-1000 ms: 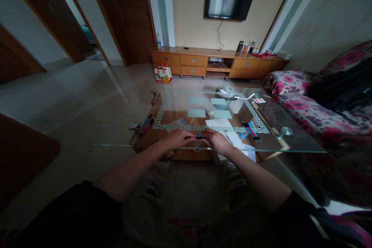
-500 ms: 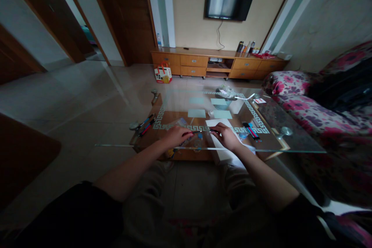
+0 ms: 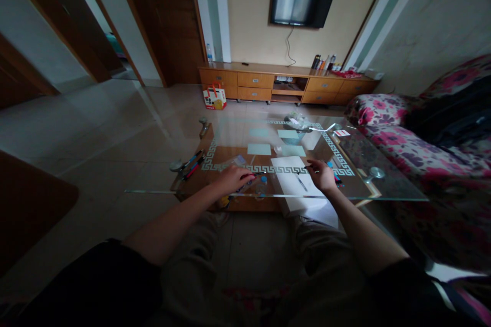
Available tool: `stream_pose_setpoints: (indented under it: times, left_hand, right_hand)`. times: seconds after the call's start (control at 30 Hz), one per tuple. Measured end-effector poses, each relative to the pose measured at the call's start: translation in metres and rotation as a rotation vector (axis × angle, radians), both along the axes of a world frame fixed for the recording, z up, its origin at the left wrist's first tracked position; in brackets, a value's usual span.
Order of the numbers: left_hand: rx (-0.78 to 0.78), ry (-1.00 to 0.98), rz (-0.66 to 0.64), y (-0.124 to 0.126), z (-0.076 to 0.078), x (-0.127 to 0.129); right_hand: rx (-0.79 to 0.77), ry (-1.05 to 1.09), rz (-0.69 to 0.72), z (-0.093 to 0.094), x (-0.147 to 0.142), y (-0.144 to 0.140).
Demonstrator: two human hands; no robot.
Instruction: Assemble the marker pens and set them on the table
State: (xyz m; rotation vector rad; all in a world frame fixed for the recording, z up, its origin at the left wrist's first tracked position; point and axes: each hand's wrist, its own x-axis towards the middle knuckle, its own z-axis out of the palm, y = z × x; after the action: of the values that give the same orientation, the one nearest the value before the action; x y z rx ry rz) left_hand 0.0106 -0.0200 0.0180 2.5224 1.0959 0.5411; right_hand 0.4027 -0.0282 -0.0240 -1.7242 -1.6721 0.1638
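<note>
Over the near edge of the glass coffee table [image 3: 238,192], my left hand [image 3: 232,180] is closed round a slim pen [image 3: 260,173], its light tip pointing right. Further right, my right hand [image 3: 321,176] pinches a small dark piece that looks like a pen cap [image 3: 309,167], apart from the pen. Close by my right hand lies a group of pens [image 3: 338,178], partly hidden by the hand. Another group of pens [image 3: 195,164] lies at the table's left end. A white box [image 3: 286,179] shows between my hands, seemingly under the glass.
A clear bottle with a blue cap [image 3: 263,181] shows through the glass. A basket with a plastic bag [image 3: 295,135] and a white card [image 3: 341,133] are farther back. A flowered sofa [image 3: 399,138] stands right; a paper bag [image 3: 215,98] stands by the TV cabinet [image 3: 255,80].
My right hand has moved right, away from the pen, with the small dark piece in its fingers, uncovering more of the white box. My left hand has stayed nearly still.
</note>
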Motion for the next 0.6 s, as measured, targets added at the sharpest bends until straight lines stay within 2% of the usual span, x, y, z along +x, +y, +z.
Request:
stream_pose_setpoints:
  times: [0.3, 0.6]
  left_hand:
    - [-0.019, 0.009, -0.007, -0.001, -0.002, 0.002]
    - [-0.024, 0.003, -0.012, -0.002, -0.002, 0.004]
  right_hand:
    - [-0.115, -0.129, 0.133, -0.001, -0.006, 0.0]
    - [-0.209, -0.248, 0.116, -0.003, -0.014, 0.002]
